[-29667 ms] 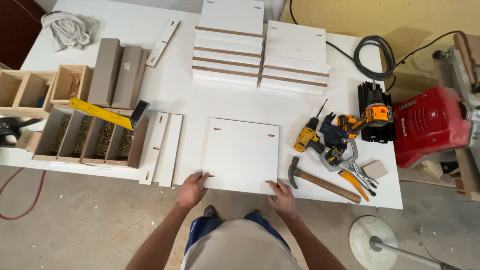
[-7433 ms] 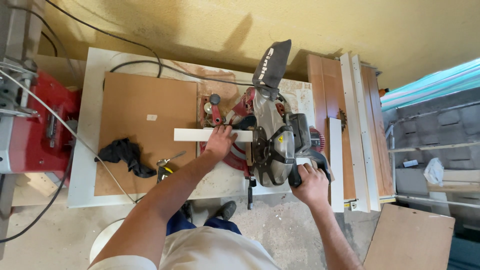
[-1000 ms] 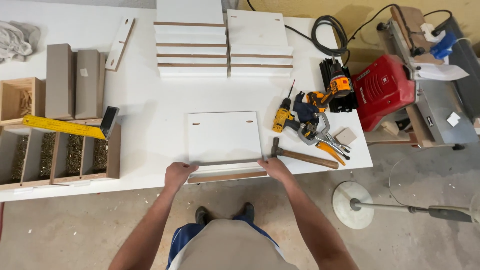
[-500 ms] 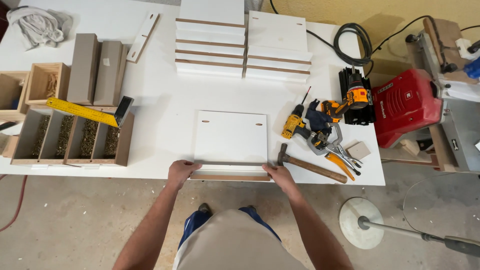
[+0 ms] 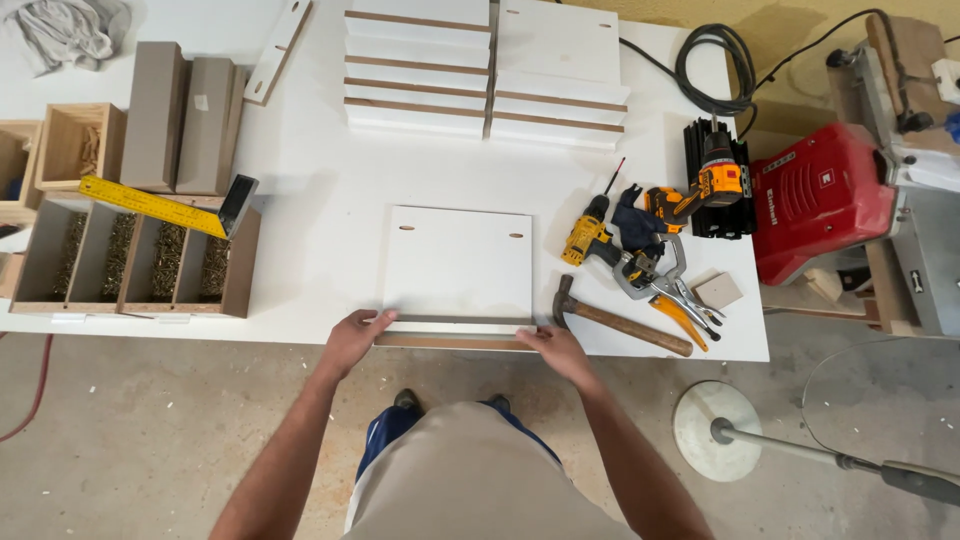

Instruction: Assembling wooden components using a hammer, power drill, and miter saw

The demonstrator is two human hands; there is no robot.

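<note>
- My left hand [image 5: 352, 340] grips the left end of a narrow wooden strip [image 5: 455, 337], fingers curled over its top edge.
- My right hand [image 5: 560, 350] holds the strip's right end the same way, fingers wrapped on it and thumb toward me.
- The strip lies along the near edge of the white table [image 5: 320, 200], set against the near side of a square white panel [image 5: 458, 262] that lies flat and has two small slots near its far edge.
- Just to the right of my right hand lies a hammer [image 5: 620, 322], its head near the panel's corner.
- Beyond the hammer sit locking pliers [image 5: 672, 290] and two yellow cordless drills [image 5: 590, 238].
- At the far side are stacked white boards [image 5: 485, 70].
- To the left stands a wooden divided box [image 5: 135, 262] of screws, with a yellow square [image 5: 165, 205] lying across it.
</note>
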